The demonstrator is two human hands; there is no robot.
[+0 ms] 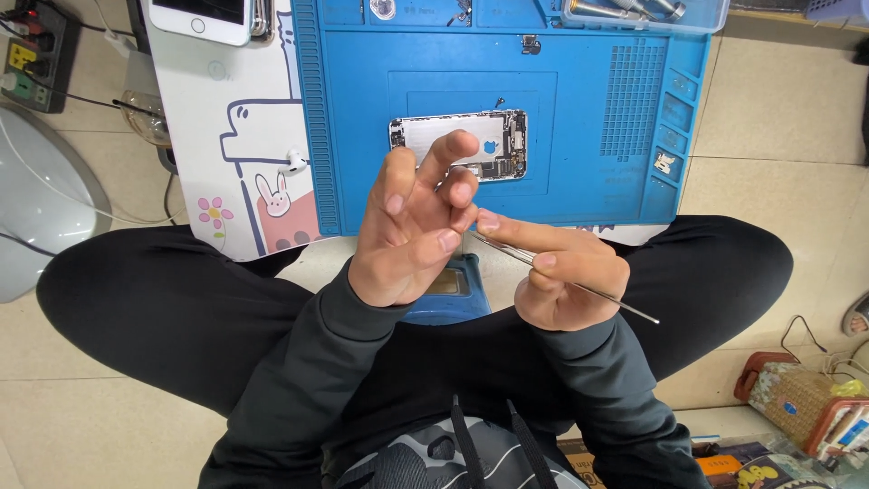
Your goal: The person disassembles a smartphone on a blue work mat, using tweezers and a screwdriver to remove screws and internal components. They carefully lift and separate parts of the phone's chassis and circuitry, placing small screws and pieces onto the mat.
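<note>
My left hand (412,222) is raised in front of me with fingers spread, its fingertips close to the tip of thin metal tweezers (579,285). My right hand (557,272) grips those tweezers, whose point reaches toward the left fingers. Whether something tiny sits between the left fingertips cannot be seen. Behind the hands, an opened phone body (489,136) with exposed inner parts lies on a blue repair mat (597,181). A blue object (453,294) rests on my lap, partly hidden by the left hand.
A white phone (201,18) lies at the table's far left on a cartoon-printed table surface (235,136). A white earbud (294,163) sits by the mat's left edge. A clear box of tools (643,13) stands at the back right. A power strip (32,50) is on the floor.
</note>
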